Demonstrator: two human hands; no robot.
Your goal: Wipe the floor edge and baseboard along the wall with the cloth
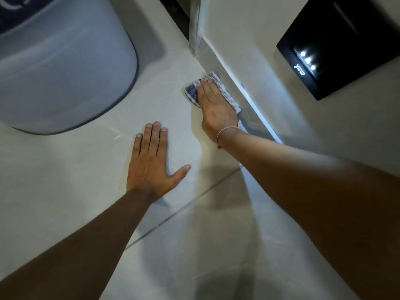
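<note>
Pale tiled floor [86, 169] met a cream wall [249, 29] at 1 o'clock; a grey baseboard [229, 81] ran along the join. Large grey tub [65, 68] at 10 o'clock, black panel [337, 46] at 2 o'clock. Left hand [151, 165] lay flat on tile, fingers together, thumb spread. Right hand [213, 107] pressed flat, fingers together, on the blue-white cloth [194, 92], which touched the baseboard foot.

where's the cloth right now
The cloth lies flat on the floor under the right hand, against the baseboard, right of centre in the head view.
</note>
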